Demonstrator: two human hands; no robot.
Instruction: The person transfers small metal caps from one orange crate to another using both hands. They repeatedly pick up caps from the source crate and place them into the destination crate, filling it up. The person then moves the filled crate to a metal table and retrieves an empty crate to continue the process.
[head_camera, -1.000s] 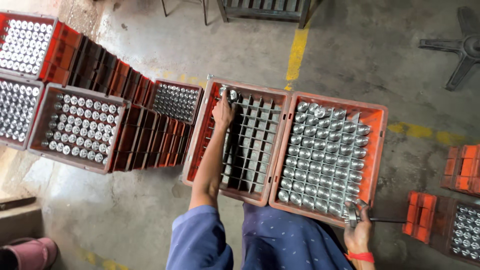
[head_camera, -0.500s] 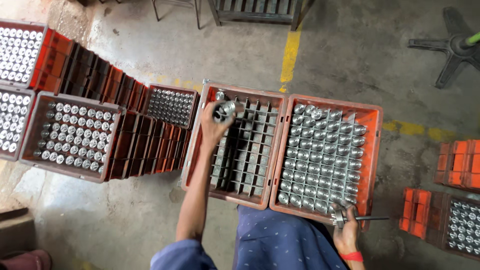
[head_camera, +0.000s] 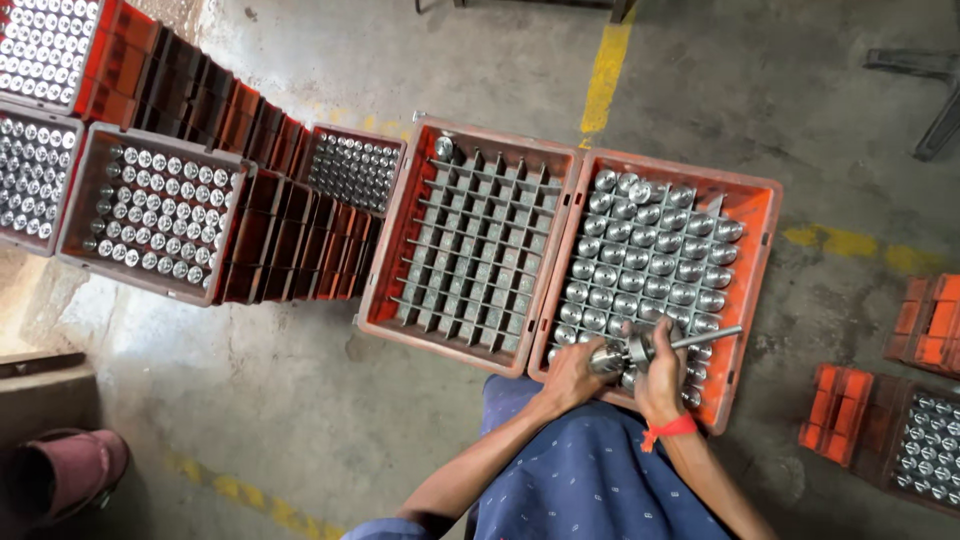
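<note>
My left hand (head_camera: 572, 372) pinches a metal cylinder (head_camera: 604, 359) at the full crate's (head_camera: 752, 300) near edge; my right hand (head_camera: 660, 375) is clenched round a rod tool (head_camera: 690, 342), its long axis pointing at the cylinder.

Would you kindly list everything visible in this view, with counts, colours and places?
Full crate: one, orange, right of centre, filled with shiny metal cylinders.
Divider crate: one, orange with grey grid, centre, holding a single metal cylinder in its far left corner cell.
Other crates: several, orange or reddish, stacked at left, some full of metal pieces, some dark and empty.
Side crates: a few, orange, right edge.
Floor: grey concrete with yellow painted lines.
Rod tool: one, metal, over the near edge of the full crate.
Cylinder in hand: one, silver.
Wristband: one, red, right wrist.
Left hand: grip on the cylinder.
Right hand: grip on the rod tool.
</note>
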